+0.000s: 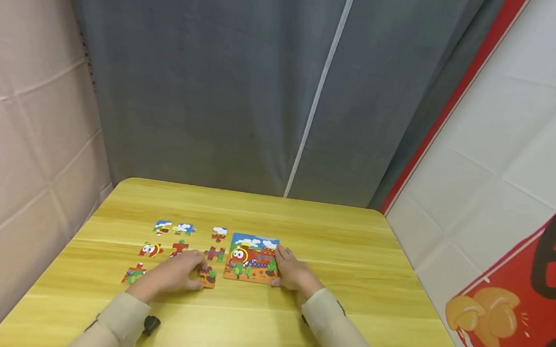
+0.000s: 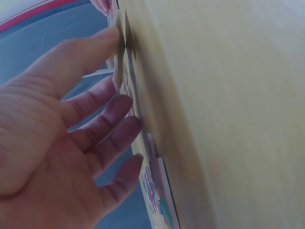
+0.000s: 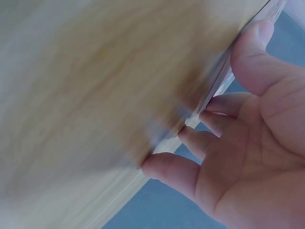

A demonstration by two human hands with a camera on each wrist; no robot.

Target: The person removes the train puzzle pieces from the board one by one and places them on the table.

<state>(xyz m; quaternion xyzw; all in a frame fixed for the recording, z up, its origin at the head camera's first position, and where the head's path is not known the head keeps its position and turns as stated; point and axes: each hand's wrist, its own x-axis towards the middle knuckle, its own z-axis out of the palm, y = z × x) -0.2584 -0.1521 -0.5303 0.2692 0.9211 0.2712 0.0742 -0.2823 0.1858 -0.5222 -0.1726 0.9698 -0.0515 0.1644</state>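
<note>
My left hand (image 1: 176, 275) pinches a jigsaw puzzle piece (image 1: 209, 278) with brown and green print between thumb and index finger. In the left wrist view this piece (image 2: 118, 71) shows edge-on, tilted against the tabletop. At the right edge of a square picture card (image 1: 250, 271) with a smiling red train, my right hand (image 1: 292, 271) rests with fingers spread, the thumb near its lower corner. Loose puzzle pieces lie left of the card, among them a white-eyed red piece (image 1: 150, 249) and a cloud piece (image 1: 219, 234). My left hand hides part of the lowest row.
The yellow wooden table (image 1: 350, 243) ends at a grey curtain (image 1: 214, 110). White panels (image 1: 31, 97) stand on the left, and a red-and-white printed sheet (image 1: 495, 253) hangs on the right. Both wrists wear a dark strap.
</note>
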